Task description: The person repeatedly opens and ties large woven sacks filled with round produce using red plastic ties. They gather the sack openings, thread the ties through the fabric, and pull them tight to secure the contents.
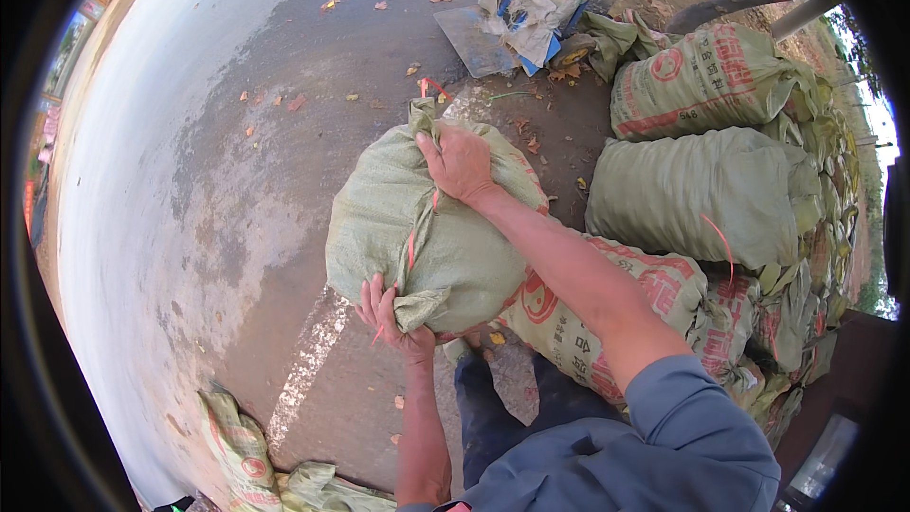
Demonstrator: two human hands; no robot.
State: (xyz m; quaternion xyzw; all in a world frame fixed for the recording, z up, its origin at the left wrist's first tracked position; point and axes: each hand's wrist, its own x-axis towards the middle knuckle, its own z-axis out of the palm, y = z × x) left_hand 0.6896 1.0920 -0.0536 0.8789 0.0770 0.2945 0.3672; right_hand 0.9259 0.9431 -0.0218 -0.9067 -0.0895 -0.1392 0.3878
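Note:
A full, pale green woven sack (pixel 370 192), its mouth tied with red plastic twine (pixel 411 249), stands upright or nearly so before me. My right hand (pixel 458 160) is closed on a gathered corner at the far side of the sack's top. My left hand (pixel 391 316) grips the other gathered corner at the near side, its fingers curled about the cloth. A seam with the twine runs between both hands. The sack's base is hidden beneath it. Close by on the right leans a printed woven sack (pixel 640 277), partly behind my right forearm.
More filled woven sacks (pixel 697 192) are stacked on the right. Flattened sacks (pixel 245 448) lie at the lower left. A worn board with torn sheeting (pixel 473 39) lies ahead, near a curved pole (pixel 746 3). A white painted line (pixel 306 370) crosses the pavement, with fallen leaves about.

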